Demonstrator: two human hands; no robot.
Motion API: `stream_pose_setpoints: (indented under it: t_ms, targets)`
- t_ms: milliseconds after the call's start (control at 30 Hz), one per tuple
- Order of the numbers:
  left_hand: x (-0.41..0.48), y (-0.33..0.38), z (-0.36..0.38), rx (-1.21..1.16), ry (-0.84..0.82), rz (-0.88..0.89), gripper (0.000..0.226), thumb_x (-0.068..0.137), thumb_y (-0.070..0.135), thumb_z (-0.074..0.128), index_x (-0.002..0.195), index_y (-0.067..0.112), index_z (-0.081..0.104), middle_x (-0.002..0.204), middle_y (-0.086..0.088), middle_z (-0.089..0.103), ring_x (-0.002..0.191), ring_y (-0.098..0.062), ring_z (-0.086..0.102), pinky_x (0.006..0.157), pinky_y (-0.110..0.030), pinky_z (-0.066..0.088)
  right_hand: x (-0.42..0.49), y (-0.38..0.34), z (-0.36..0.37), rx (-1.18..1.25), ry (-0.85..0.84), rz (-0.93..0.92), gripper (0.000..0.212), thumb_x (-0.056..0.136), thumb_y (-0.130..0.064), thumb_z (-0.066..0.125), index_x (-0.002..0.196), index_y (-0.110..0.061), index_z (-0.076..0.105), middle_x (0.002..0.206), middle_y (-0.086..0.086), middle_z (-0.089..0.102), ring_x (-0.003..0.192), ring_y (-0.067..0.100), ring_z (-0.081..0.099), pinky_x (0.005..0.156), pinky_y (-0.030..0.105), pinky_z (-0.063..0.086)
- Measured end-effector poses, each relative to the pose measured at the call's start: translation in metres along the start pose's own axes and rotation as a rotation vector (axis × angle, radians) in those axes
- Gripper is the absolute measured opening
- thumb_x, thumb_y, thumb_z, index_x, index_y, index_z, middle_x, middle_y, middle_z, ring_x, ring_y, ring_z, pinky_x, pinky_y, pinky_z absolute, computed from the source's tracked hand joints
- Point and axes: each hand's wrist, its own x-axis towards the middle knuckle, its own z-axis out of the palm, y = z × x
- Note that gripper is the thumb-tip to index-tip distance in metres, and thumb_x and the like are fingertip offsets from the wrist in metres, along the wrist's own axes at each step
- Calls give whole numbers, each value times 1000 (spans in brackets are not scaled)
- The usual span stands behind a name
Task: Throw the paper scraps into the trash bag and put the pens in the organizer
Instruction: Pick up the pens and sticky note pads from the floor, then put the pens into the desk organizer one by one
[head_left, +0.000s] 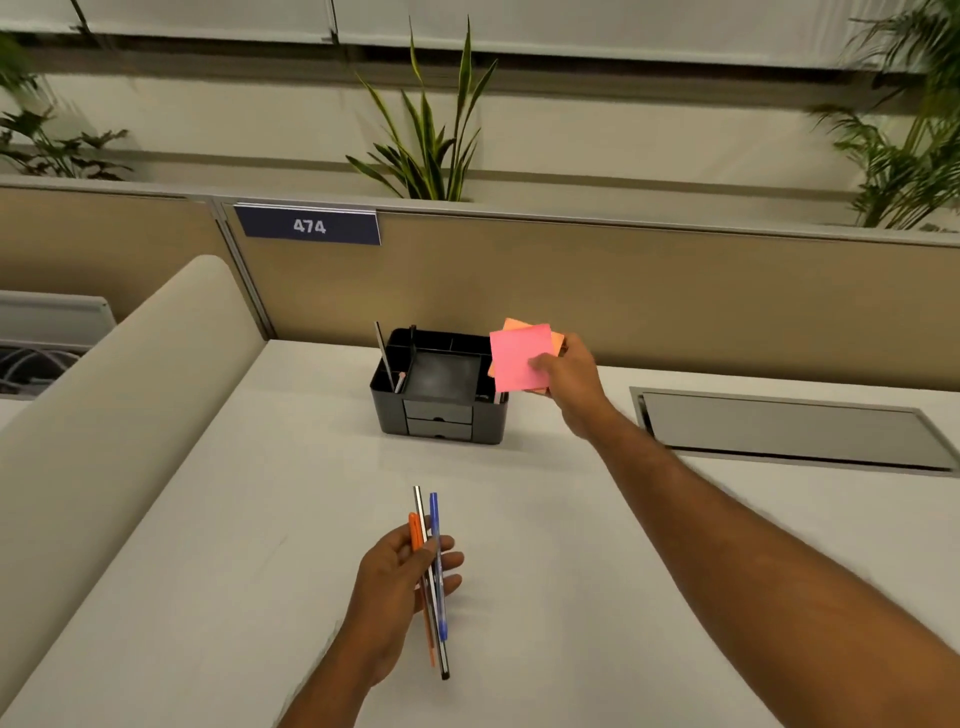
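Clearly, from the head camera, both hands are loaded at once. The right hand (569, 376) is stretched forward and pinches two sticky notes, a pink sticky note (519, 358) in front and an orange sticky note (555, 340) fanned behind it, thumb on the pink face. They hang in the air just beside the right rim of the black desk organizer (439, 387), which stands on the white desk (519, 519) near the tan partition (623, 291). The left hand (402, 582) is closer to the body, fingers curled around three pens held as a loose bundle: an orange pen (415, 532), a silver pen (420, 512) and a blue pen (435, 519), tips pointing toward the organizer. A few items already stand in the organizer's left slots. No trash bag shows in this view.

To do this step well, I judge the papers should not be dropped into the organizer's open tray; they belong in the bag, so the right hand needs to carry them out of frame. The pens look loosely fanned, so tightening the grip and aligning the tips before lowering them upright into a narrow slot would keep any from slipping or snagging on the divider.
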Motion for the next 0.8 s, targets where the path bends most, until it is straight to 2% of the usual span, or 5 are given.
stream_pose_setpoints:
  t_ms: [167,267,433,600,800]
  targets:
    - [22,4,3,-39,10,-20,14,96,7,55,104,12,65,97,-12,76,85,-26,75,65,-32,61,66,-12,24,-163,2,-87,23,92,1,56,111,-8,47,102,4,57,97,23,58,79,41,55]
    - [35,4,0,-56,16,-38,15,96,7,56,107,12,64,99,-13,75,84,-27,76,66,-35,62,95,-9,38,-254,14,-104,25,91,2,56,112,-9,49,109,8,56,97,23,57,71,31,53]
    - [49,5,-6,-51,7,-25,15,96,6,55,106,12,66,96,-10,77,86,-26,75,67,-33,61,127,7,52,-391,-56,-84,22,91,0,59,104,-13,47,112,12,56,100,27,58,76,37,53]
    - [58,7,-9,-35,-5,-22,17,97,7,54,108,11,66,98,-10,76,88,-26,75,69,-34,62,135,19,56,-406,-107,-61,22,90,0,62,104,-11,50,100,9,56,85,19,56,58,24,45]
    - [64,13,-6,-17,-27,-8,19,97,8,54,113,5,65,100,-11,76,89,-25,75,67,-30,61,129,22,37,-359,-41,-107,29,85,3,64,109,-13,57,106,9,66,98,21,62,81,26,53]
